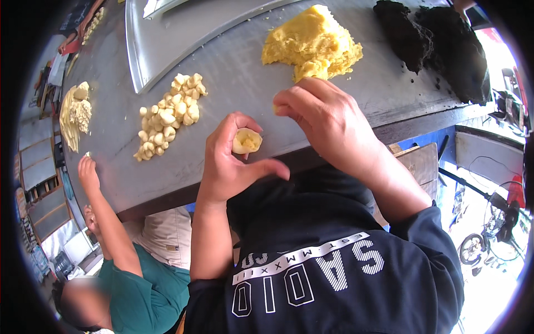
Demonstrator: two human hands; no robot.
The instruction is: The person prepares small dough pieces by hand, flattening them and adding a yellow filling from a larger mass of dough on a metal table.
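Observation:
A small cup of pale dough [254,146] with crumbly yellow filling [246,141] inside sits in the curled fingers of my left hand [225,158]. The left thumb points away from it to the right. Just right of the dough cup, my right hand [328,114] has its fingers pinched together, with a little yellow filling showing at the fingertips. Beyond that hand, a big mound of yellow filling [308,44] lies on the metal table [233,83]. To the left of my left hand is a pile of small pale dough balls [172,114].
A metal tray [135,69] stands at the far side. Dark material in a black plastic bag [445,50] lies at the right. At the left, a co-worker in a green shirt [147,298] reaches a hand [89,175] near a larger dough lump [75,117].

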